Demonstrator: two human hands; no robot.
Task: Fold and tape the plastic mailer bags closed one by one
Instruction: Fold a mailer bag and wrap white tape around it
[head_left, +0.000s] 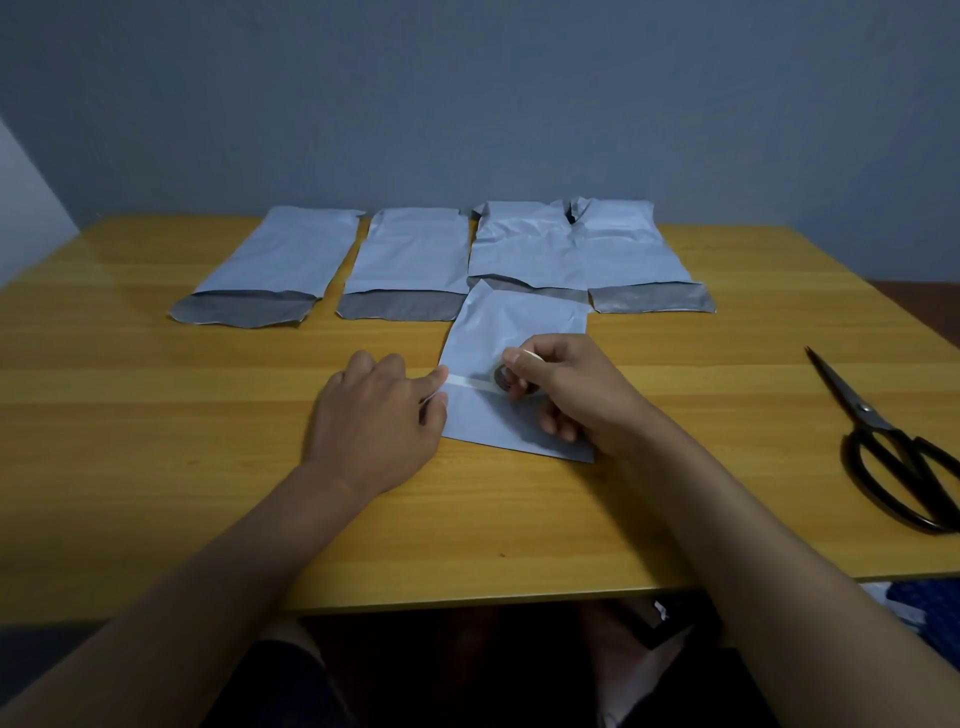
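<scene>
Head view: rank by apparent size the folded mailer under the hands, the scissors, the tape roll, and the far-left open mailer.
Largest to smallest as they look:
1. far-left open mailer, though it lies farther from the camera
2. folded mailer, close to it, so this order is unsure
3. scissors
4. tape roll, mostly hidden by the right hand

A yellow wooden table (156, 457) is seen carrying it all. Along its far side four unfolded mailer bags (410, 254) are laid in a row, grey flaps turned toward the near edge. Just in front of them a folded mailer bag (514, 322) is laid flat, its far corner overlapping the row. Black scissors (893, 452) are placed well apart at the right edge.
</scene>
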